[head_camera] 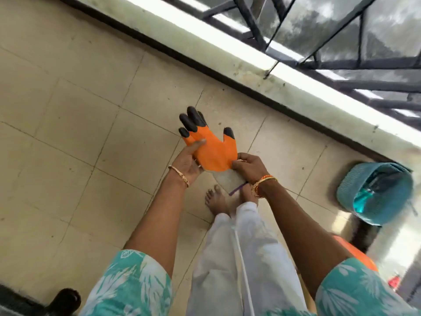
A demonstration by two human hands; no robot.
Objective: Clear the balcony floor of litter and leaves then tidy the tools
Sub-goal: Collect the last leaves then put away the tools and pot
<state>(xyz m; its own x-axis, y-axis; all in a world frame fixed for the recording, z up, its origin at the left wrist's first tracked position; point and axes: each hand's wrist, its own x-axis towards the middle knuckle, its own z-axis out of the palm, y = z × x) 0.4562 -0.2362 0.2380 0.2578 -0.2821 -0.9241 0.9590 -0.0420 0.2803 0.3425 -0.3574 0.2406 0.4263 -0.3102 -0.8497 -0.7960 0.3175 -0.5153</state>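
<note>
An orange work glove [213, 153] with black fingertips and a grey cuff is held flat in front of me, above the tiled floor. My left hand [190, 159] supports it from the left, thumb lying across the orange palm. My right hand [247, 167] pinches the glove at the edge where orange meets the grey cuff. The glove's fingers point away from me, towards the balcony wall. My bare feet show below the glove.
A teal plastic basket [376, 192] with a blue item inside stands at the right near the wall. An orange object [357, 254] lies behind my right arm. The low parapet [262, 71] with a dark railing runs across the top. A dark object [66, 301] sits bottom left.
</note>
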